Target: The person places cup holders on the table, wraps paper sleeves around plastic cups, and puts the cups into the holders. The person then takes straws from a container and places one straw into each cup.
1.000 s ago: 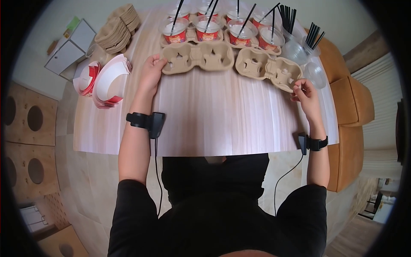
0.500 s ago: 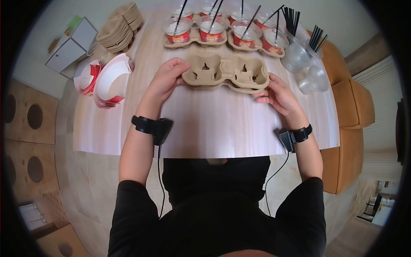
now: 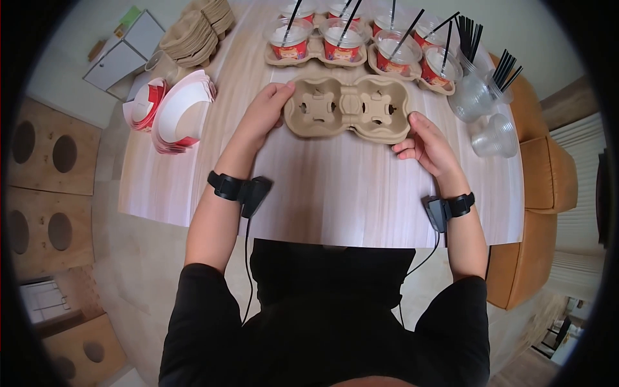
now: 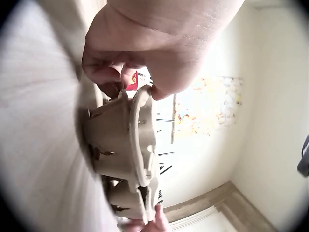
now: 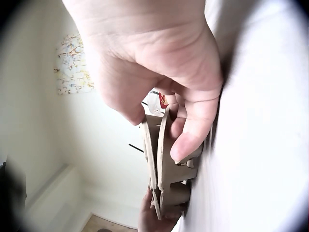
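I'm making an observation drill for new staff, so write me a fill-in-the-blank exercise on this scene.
1. The left hand and right hand grip opposite ends of stacked brown molded-pulp cup carriers; the top one shows ____ round wells.
2. The thin straws bundled in clear plastic cups are coloured ____.
3. The orange-brown padded sofa is on the person's ____ side.
Missing words: two; black; right.

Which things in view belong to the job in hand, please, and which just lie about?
In the job, apparently:
stacked cup carriers
left hand, right hand, gripping them

Just lying about for now:
carrier pile
paper pieces
cups with straws
clear cups
spare straws
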Motion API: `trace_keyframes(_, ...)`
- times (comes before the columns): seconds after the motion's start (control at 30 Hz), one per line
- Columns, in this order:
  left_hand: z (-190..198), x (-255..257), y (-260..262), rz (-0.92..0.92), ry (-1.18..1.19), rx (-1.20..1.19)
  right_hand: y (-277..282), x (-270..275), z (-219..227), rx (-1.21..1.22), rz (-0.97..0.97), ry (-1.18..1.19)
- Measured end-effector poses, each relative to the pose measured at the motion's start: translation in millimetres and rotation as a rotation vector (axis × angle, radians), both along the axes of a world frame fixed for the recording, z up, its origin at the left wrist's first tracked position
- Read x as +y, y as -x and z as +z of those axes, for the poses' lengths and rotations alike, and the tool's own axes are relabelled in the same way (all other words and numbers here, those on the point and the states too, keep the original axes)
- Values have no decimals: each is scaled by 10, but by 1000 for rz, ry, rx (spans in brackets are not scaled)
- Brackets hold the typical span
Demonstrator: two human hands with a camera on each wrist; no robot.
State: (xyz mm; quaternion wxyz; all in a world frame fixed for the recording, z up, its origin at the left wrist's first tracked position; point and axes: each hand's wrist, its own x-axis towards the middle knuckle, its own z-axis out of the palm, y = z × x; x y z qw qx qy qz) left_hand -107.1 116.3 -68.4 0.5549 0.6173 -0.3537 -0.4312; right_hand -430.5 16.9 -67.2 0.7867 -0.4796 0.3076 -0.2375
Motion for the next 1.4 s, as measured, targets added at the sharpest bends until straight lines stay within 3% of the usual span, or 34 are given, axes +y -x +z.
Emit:
trace_keyframes(0.03, 33, 16, -15, -59, -103, 88, 12, -13, 1, -4, 8, 1)
trace_keyframes(0.13, 90, 37, -48, -223, -109, 222, 46, -51, -20, -25, 30, -6)
trace_keyframes(0.27, 152, 44, 146, -39, -29, 311, 1, 37, 149, -79, -11, -72)
trace_keyframes(0.33, 24, 23, -2, -191, 18, 452, 38, -14, 27, -52, 19, -8)
trace_keyframes(0.43, -59, 15, 44, -227, 12, 288, 40, -55, -133, 38, 30, 89)
trace_keyframes(0.57, -2, 59, -28, -329, -36, 288, 36, -40, -96, -7, -23, 72)
trace_keyframes(0.63, -60, 83, -141, -506, 3, 348, 73, -51, -88, -58, -17, 47)
trace_keyframes(0.67, -78, 91, -310, -621, 92, 502, 127, -113, -144, -131, -14, -54)
trace_keyframes(0.7, 85, 199, -314, -595, 104, 474, 140, -152, -182, -204, -10, -161)
trace_keyframes(0.77, 425, 430, -153, -310, 290, 561, 114, -144, -137, -229, 22, -157)
trace_keyframes(0.8, 249, 494, -375, -352, 467, 670, 101, -135, -116, -235, 20, -159)
trace_keyframes(0.83, 376, 593, -414, -340, 474, 659, 82, -113, -107, -240, 36, -156)
trace_keyframes(0.9, 681, 750, -405, -3, 608, 749, 71, -98, -100, -191, 42, -98)
trace_keyframes(0.97, 795, 728, -672, 132, 654, 642, 64, -94, -114, -186, 66, -82)
trace_keyframes(1.07, 973, 537, -984, 265, 570, 586, 62, -82, -93, -189, 54, -75)
trace_keyframes(1.13, 993, 331, -1258, 306, 221, 129, 70, -94, -109, -207, 45, -98)
trace_keyframes(1.3, 781, -256, -1741, 236, 72, 187, 83, -98, -121, -231, 60, -91)
trace_keyframes(1.4, 654, -503, -1774, 426, -10, 194, 75, -108, -114, -218, 62, -100)
